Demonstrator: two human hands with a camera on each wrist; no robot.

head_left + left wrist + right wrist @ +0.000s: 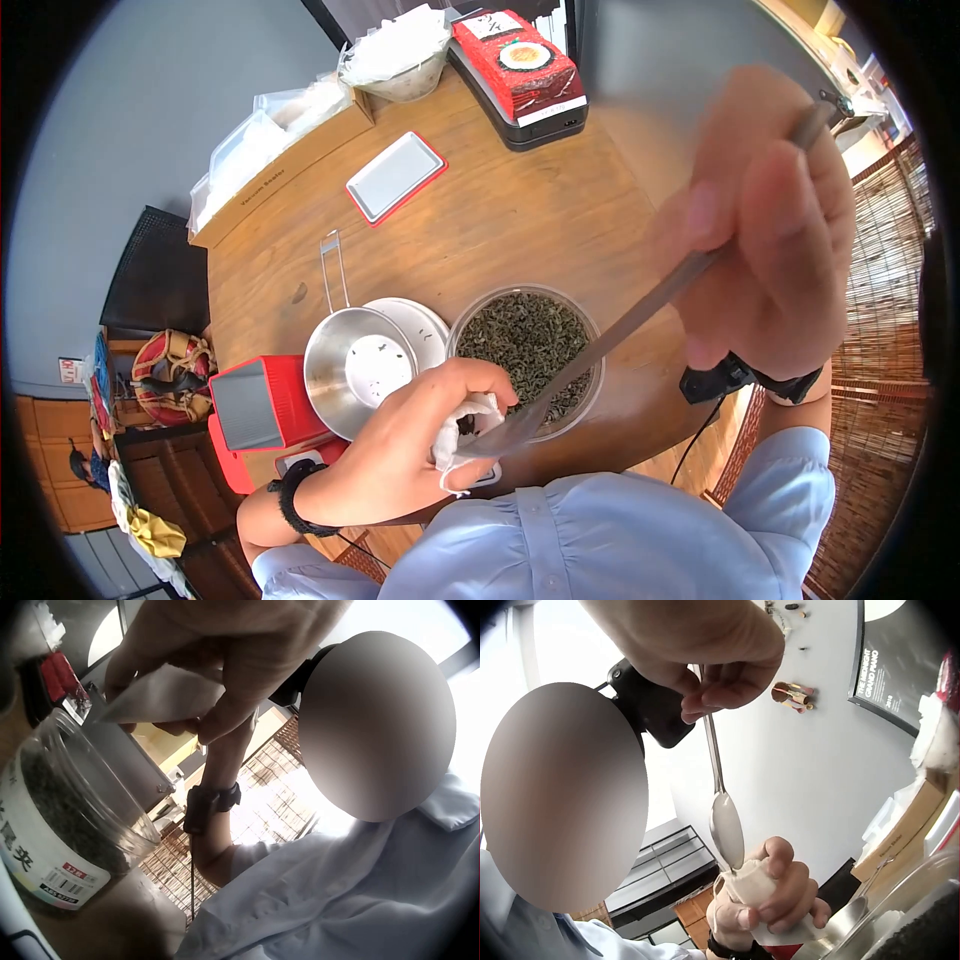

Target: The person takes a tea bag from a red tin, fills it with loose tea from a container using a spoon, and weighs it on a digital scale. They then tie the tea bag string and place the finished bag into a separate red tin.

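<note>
My left hand (395, 435) holds a small white drawstring pouch (754, 885) with its mouth up and a little dark material inside. Between the thumb and fingers of my right hand (765, 220), raised to the right, is the handle of a long metal spoon (645, 308). The spoon slants down to the left, its bowl tip at the mouth of the pouch. Just beyond the left hand stands a clear wide-mouthed jar (599, 380), filled with dark green dried tea leaves (525, 345). A printed label (64, 881) on its side shows in the left wrist view.
A steel pan (318, 375) with a wire handle overlaps a white plate (432, 335); dark specks lie in both. Left of them is a red container (290, 400). Farther back are a small tray (395, 178), a cardboard box (280, 188) and a red packet (520, 70) on a black device.
</note>
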